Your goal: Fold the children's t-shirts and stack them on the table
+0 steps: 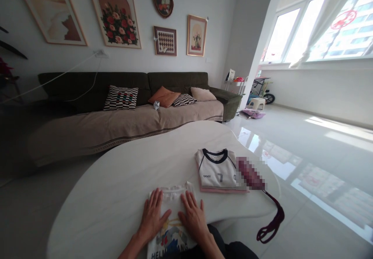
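Note:
Both hands lie flat on a folded white T-shirt with a coloured print point(172, 197) at the near edge of a white oval table point(116, 181). My left hand point(152, 214) presses its left half, fingers stretched out. My right hand point(194, 215) presses the right half, fingers spread too. To the right, a little farther back, sits a small stack of folded clothes: a white jersey with a dark collar and the number 7 point(217, 167) on top of a pink garment point(223, 189).
A blurred-out object point(251, 173) lies beside the stack, with a dark red cord point(272, 222) hanging off the table's right edge. A long dark sofa with cushions point(122, 103) stands behind the table. Glossy white floor point(314, 162) opens to the right, toward windows.

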Available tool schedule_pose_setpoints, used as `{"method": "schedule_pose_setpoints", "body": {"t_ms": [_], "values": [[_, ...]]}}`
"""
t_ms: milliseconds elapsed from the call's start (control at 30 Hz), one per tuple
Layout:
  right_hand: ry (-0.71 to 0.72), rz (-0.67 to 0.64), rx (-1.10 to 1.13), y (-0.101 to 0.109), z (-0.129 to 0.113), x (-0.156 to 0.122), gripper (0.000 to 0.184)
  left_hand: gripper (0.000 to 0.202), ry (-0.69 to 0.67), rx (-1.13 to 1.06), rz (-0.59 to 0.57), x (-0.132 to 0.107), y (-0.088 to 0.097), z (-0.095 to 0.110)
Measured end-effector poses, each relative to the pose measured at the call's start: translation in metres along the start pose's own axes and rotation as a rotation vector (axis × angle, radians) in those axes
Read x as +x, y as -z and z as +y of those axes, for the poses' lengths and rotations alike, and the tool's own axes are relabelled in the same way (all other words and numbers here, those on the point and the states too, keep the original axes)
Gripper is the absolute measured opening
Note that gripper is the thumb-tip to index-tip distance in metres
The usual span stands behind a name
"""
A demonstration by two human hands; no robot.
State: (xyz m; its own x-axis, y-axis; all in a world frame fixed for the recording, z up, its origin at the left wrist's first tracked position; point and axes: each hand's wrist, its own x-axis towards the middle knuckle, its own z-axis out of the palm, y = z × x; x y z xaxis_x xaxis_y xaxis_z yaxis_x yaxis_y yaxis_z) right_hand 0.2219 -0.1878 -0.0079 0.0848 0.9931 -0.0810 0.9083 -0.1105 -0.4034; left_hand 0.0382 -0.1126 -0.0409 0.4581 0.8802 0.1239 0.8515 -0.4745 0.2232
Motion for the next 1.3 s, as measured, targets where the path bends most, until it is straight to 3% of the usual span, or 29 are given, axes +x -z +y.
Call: {"method": "schedule_pose_setpoints", "body": {"t_ms": [133, 300, 467, 567, 700, 800, 967, 1067, 1167, 1300], "values": [[-0.037, -0.001, -0.018, -0.001, 0.006, 0.018, 0.063, 0.067, -0.001, 0.001, 0.015, 0.008, 0.004, -0.002], [-0.02, 0.042, -0.006, -0.011, 0.013, 0.027, 0.063, 0.067, 0.099, 0.032, 0.027, 0.014, -0.001, 0.002], [-0.033, 0.008, -0.008, 0.005, 0.005, 0.022, 0.065, 0.066, 0.046, -0.017, -0.022, 0.023, 0.007, 0.0], [-0.077, 0.11, 0.042, 0.014, 0.005, 0.011, 0.065, 0.057, 0.102, -0.075, 0.082, 0.017, 0.004, -0.012], [-0.18, 0.308, 0.067, 0.004, 0.01, -0.013, 0.048, 0.049, 0.187, -0.172, 0.288, -0.009, -0.013, -0.025], [-0.232, 0.341, 0.084, -0.008, 0.01, -0.026, 0.039, 0.05, 0.226, -0.273, 0.301, -0.026, -0.016, -0.022], [-0.308, 0.292, 0.198, -0.01, 0.007, -0.027, 0.034, 0.046, 0.41, -0.583, 0.115, -0.028, 0.005, -0.007], [-0.329, 0.238, 0.313, -0.004, 0.011, -0.023, 0.024, 0.045, 0.565, -0.978, -0.116, -0.026, 0.025, -0.002], [-0.278, 0.21, 0.466, 0.001, 0.017, -0.02, 0.019, 0.059, 0.691, -1.363, -0.3, -0.027, 0.046, 0.005], [-0.188, 0.14, 0.676, 0.005, 0.022, -0.017, 0.027, 0.081, 0.737, -1.637, -0.348, -0.024, 0.069, 0.027]]}}
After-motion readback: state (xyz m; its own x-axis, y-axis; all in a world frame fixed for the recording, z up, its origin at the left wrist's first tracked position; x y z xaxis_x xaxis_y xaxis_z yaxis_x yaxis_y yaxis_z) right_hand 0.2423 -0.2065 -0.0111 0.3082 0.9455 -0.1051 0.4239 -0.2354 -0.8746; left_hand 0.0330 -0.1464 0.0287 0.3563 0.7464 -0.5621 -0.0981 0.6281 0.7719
